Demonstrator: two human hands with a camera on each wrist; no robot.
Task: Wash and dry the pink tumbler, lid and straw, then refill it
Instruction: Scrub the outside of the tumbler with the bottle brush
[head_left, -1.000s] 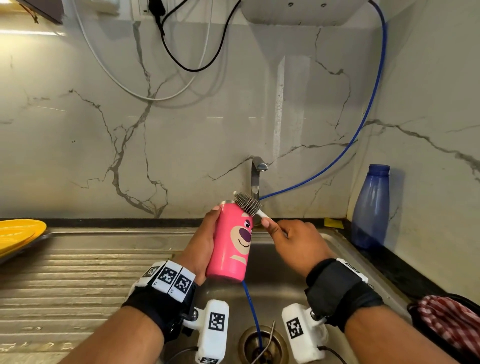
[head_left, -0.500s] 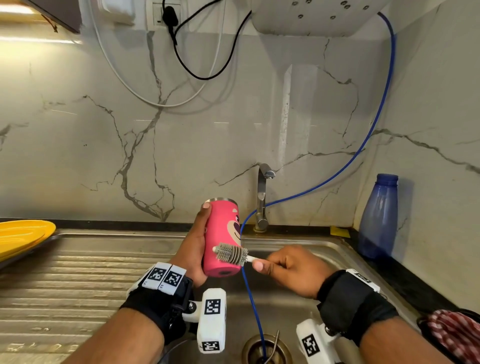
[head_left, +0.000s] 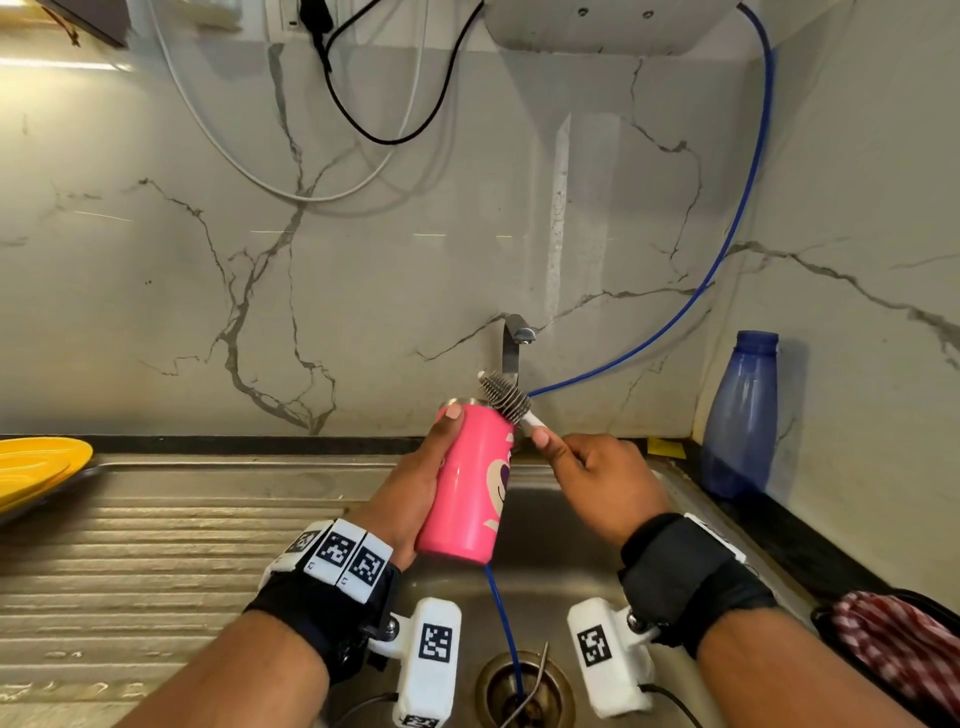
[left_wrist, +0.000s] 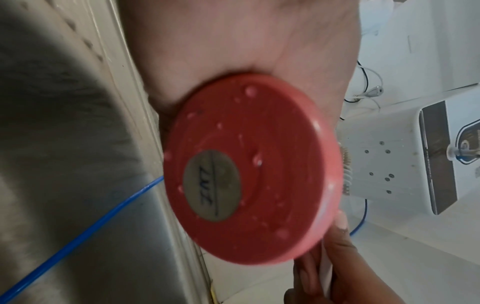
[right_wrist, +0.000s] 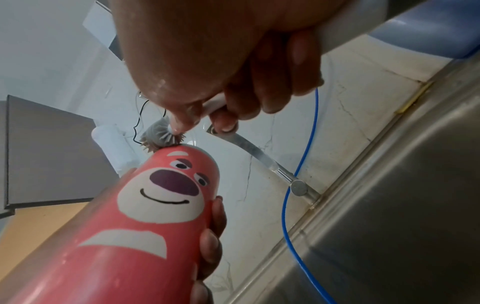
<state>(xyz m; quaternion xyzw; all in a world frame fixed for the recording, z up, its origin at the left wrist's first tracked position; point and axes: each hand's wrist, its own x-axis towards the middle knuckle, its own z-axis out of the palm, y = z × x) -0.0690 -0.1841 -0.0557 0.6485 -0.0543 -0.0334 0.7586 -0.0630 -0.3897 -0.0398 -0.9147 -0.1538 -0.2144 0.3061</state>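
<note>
Left hand (head_left: 415, 488) wraps the pink tumbler (head_left: 467, 483), tilted over the sink (head_left: 571, 519). Right hand (head_left: 597, 483), fingers curled, grips the brush (head_left: 505, 396) handle; bristles ride the rim just above that grip.

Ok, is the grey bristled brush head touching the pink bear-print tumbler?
Touching. The right wrist view shows the brush head with its bristles pressed onto the tumbler at its top edge; the head view shows the same at the rim.

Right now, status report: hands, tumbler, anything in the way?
Left hand grips pink tumbler over sink. Right hand holds brush at tumbler's rim. Blue hose hangs below; tap close behind.
</note>
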